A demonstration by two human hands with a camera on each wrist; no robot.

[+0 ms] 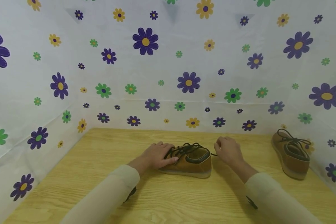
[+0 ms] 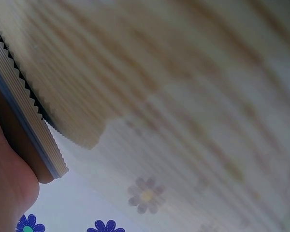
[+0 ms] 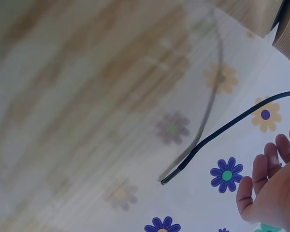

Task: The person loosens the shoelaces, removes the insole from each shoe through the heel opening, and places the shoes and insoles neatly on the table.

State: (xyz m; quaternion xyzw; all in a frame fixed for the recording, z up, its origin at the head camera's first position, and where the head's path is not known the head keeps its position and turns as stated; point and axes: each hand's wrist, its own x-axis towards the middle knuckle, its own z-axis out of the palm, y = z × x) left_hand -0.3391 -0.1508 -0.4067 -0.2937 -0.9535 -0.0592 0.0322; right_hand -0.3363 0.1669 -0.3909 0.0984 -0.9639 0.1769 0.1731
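A tan lace-up shoe with dark laces stands on the wood-grain table, its toe pointing left. My left hand grips the toe, with the thumb along the near side. In the left wrist view, part of that hand lies against the ribbed sole edge. Behind the heel, my right hand stays low with loosely curled fingers. A lace runs past those fingers, apart from them in the right wrist view. Its tip meets the shiny table surface.
Another tan shoe with dark laces stands at the table's right edge, its toe pointing away. A white sheet with printed flowers encloses the back and sides of the wooden table.
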